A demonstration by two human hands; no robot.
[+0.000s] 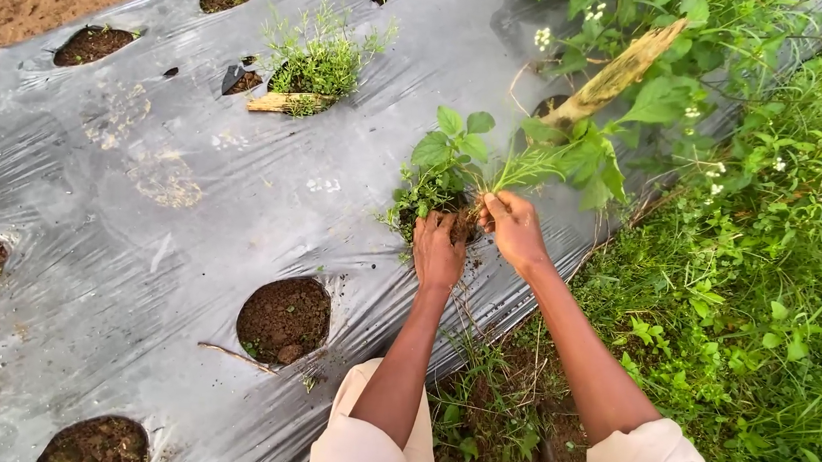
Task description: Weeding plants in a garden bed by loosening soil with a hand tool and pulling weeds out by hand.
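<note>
Gripping weed clump at its base, your right hand pinched thin stems between fingers; your left hand closed on roots in planting hole in plastic mulch sheet.

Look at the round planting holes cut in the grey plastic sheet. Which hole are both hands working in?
The hole at the sheet's right edge, full of leafy weeds. The left hand and right hand meet there; the bare-soil hole nearest the sleeves goes untouched.

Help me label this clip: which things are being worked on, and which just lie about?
In hand: left hand and right hand, both gripping weeds in a hole of the plastic sheet.

Lying about: wooden stake, bare soil hole, grass verge.
</note>
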